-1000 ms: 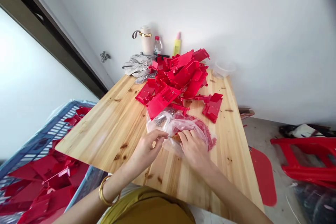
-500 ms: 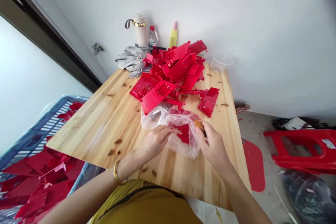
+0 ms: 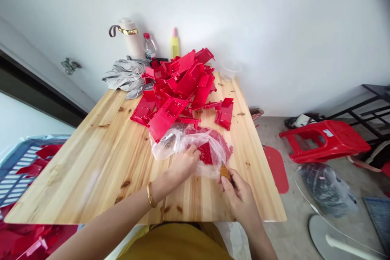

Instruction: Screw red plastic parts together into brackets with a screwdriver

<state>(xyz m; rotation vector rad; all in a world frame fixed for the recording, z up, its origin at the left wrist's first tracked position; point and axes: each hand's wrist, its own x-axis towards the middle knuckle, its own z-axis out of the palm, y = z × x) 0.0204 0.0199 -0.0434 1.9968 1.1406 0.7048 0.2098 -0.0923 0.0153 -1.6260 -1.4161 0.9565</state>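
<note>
My left hand reaches into the mouth of a clear plastic bag. Its fingers are bunched at the edge of many tiny red pieces; anything pinched in them is hidden. In my right hand is a small tool with an orange-brown handle, gripped between thumb and fingers beside the bag's right side. A second clear bag with tiny dark bits lies to the left. Just behind the bags rises a pile of red plastic panels.
Grey cloth, a thermos, a water bottle and a yellow bottle stand at the wall. A blue crate with red panels is at left. A red stool lies on the floor at right.
The view has swung right. My left hand has moved in closer to the red pieces. My right hand with the tool has drawn lower, nearer to me.
</note>
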